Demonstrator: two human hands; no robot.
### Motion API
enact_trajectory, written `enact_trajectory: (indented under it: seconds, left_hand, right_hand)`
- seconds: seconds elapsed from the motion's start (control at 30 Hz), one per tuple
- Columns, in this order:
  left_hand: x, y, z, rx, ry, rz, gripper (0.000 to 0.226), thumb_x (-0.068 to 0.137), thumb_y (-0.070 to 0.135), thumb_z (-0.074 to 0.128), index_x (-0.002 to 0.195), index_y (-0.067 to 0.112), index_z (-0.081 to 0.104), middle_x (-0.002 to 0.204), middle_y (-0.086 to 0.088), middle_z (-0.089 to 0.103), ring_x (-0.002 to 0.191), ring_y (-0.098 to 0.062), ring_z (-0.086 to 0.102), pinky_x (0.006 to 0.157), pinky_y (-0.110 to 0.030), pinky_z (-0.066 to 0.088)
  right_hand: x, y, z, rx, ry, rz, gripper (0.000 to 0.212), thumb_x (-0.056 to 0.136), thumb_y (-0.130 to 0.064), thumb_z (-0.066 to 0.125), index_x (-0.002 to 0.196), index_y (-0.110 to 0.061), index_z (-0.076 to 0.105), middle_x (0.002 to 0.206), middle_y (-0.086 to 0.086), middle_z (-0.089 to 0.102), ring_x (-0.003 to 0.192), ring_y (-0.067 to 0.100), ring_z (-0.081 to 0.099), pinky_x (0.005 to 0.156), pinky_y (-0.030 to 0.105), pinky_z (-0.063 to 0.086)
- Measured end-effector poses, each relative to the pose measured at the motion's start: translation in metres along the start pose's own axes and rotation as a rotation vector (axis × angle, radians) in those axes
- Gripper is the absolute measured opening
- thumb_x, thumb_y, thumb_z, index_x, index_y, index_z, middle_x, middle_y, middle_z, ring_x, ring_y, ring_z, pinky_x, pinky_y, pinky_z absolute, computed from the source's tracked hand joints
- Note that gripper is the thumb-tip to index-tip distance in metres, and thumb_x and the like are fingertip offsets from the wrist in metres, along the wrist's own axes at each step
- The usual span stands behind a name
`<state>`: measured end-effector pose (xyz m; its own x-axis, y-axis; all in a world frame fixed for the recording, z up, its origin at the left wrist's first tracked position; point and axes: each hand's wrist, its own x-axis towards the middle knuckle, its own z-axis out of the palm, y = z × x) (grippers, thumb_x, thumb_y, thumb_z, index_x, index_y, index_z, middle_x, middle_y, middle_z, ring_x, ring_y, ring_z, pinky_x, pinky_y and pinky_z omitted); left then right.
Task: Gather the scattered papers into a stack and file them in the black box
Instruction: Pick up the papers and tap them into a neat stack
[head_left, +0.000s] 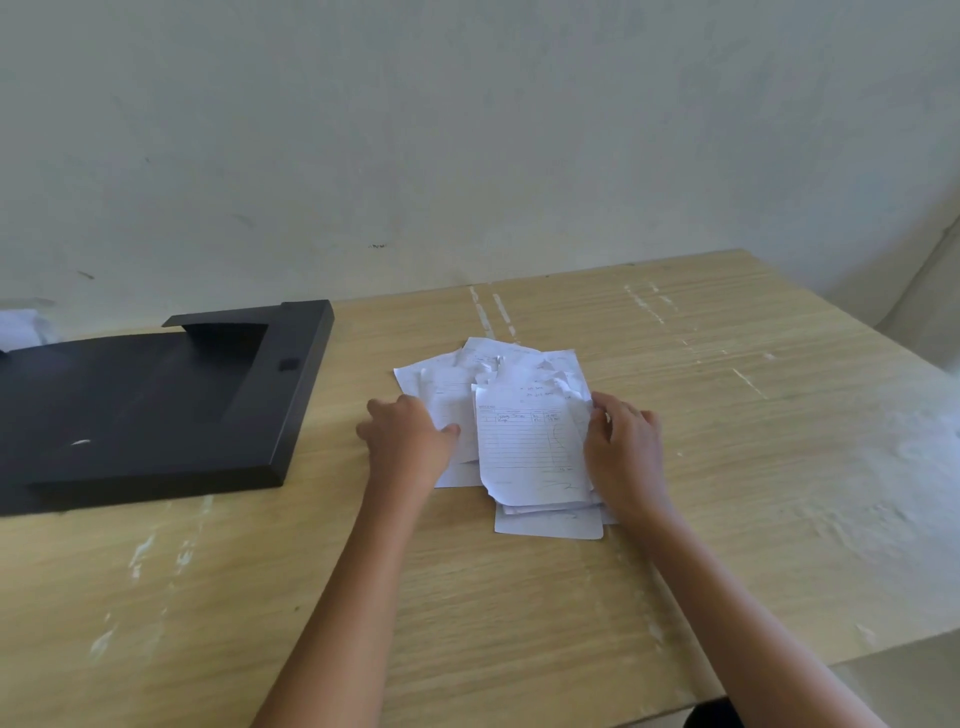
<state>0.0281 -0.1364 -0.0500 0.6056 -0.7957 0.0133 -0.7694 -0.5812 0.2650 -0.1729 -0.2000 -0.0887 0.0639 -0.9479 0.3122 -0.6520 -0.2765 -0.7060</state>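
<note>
We reach both bare forearms forward over the table (727, 415). Our left hand (408, 441) lies palm down on the left edge of the papers (524, 436), fingers curled and thumb pressing on a sheet. Our right hand (626, 441) cups the right edge, fingertips bent onto the top sheets. Whether either hand truly grips a sheet, we cannot tell. The papers form a loose, crumpled white pile, overlapping unevenly, with a lined, handwritten form uppermost. They sit mid-table, well apart from the black box (145, 405), which lies open to the left.
</note>
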Motion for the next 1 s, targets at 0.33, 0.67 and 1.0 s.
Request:
enact_trajectory:
  seconds: [0.33,0.67,1.0]
  left_hand:
    - [0.013,0.017,-0.009,-0.071,-0.13,-0.06,0.055,0.08,0.043,0.081,0.115,0.006,0.06,0.111,-0.006,0.069,0.108,-0.025,0.067,0.071,-0.028,0.043]
    - [0.02,0.021,-0.008,-0.267,-0.178,0.01,0.029,0.079,0.032,0.075,0.097,0.016,0.058,0.086,0.001,0.061,0.084,-0.025,0.059,0.058,-0.027,0.038]
    - [0.022,0.026,0.006,-0.551,-0.17,-0.06,0.031,0.077,0.024,0.077,0.093,0.003,0.061,0.085,-0.005,0.067,0.081,-0.027,0.068,0.063,-0.032,0.048]
  right_hand:
    - [-0.007,-0.003,-0.006,0.11,-0.046,0.062,0.034,0.097,-0.009,0.034,0.109,-0.014,0.065,0.09,0.002,0.069,0.1,0.02,0.036,0.085,0.034,0.035]
    - [-0.006,-0.006,-0.006,0.072,-0.037,0.031,0.035,0.096,-0.007,0.032,0.107,-0.012,0.065,0.088,0.005,0.069,0.089,0.021,0.039,0.087,0.034,0.033]
    - [-0.004,-0.005,-0.005,0.012,-0.027,-0.011,0.031,0.097,-0.008,0.037,0.107,-0.01,0.066,0.102,0.01,0.069,0.091,0.022,0.038,0.087,0.03,0.029]
